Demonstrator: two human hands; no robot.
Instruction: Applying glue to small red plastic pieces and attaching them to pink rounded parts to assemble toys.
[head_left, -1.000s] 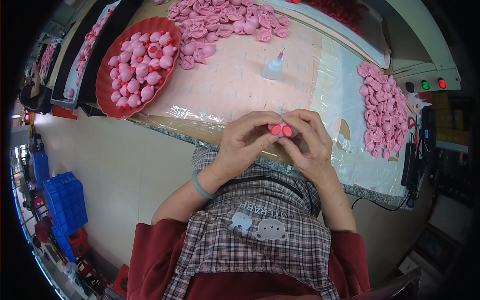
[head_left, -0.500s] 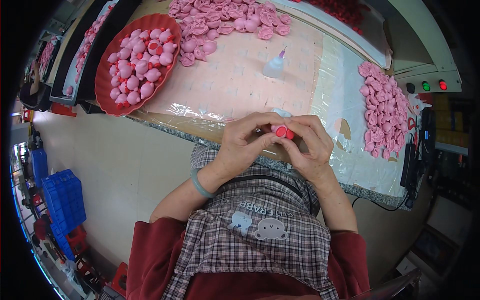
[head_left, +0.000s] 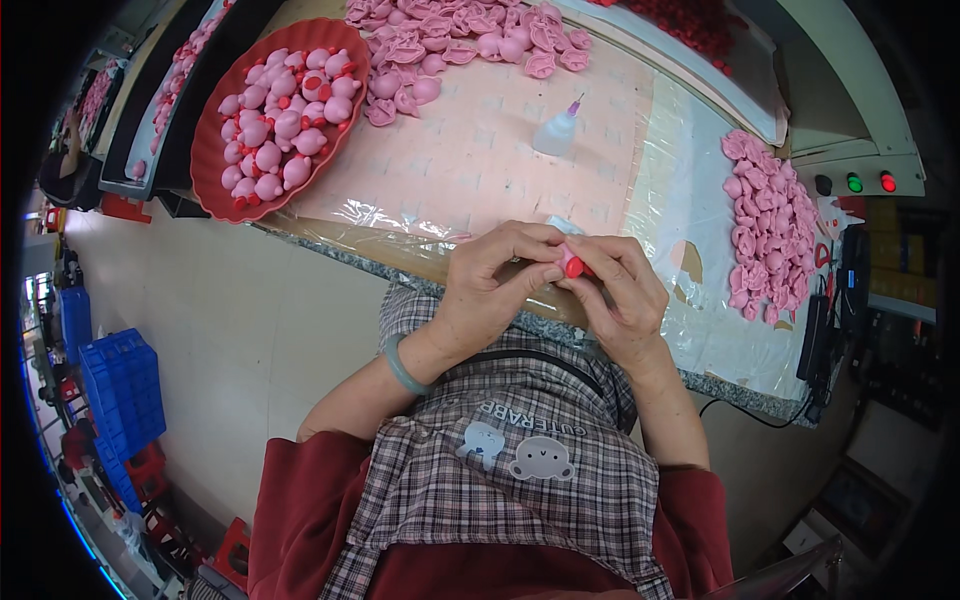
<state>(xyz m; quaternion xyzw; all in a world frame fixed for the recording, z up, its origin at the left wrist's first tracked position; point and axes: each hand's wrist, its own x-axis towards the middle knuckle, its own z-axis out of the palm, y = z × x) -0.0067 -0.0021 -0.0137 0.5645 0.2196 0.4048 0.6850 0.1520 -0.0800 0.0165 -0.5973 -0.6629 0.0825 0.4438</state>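
Background person: one, partly cut by the dark rim, a bare arm (head_left: 72, 152) showing.
Blue crates: a stack (head_left: 120, 385) on the floor side; its number is hard to tell.
Long tray: one, dark-edged (head_left: 146, 182), with a row of small pink and red pieces inside.
Red bowl: one, with a fluted wall (head_left: 208, 165); well over twenty pink pieces with red ends lie in it, too overlapped for an exact count.
Bracelet: one, pale green (head_left: 405, 368), around the left wrist.
Far heap: one, of pink ruffled and rounded pieces (head_left: 458, 50), just beside the bowl on the table (head_left: 480, 150); dozens, uncountable.
Left hand: one (head_left: 495, 272), thumb and fingertips pinched nearly together on the left side of the held piece.
Bottle: one, translucent with a thin purple-based tip (head_left: 555, 134), upright on the table beyond the hands.
Held piece: one, pink with red at its near end (head_left: 572, 265) — between both hands' fingertips, above the table's near edge; at least one red end shows, the rest is covered by fingers.
Right hand: one (head_left: 628, 295), its thumb and fingers pinched narrowly around the right side of the same piece.
Right heap: one, of pink pieces (head_left: 770, 225) on white sheeting — dozens again.
Buttons: three on the pale housing (head_left: 880, 150) — black (head_left: 823, 184), green (head_left: 854, 183), red (head_left: 888, 181).
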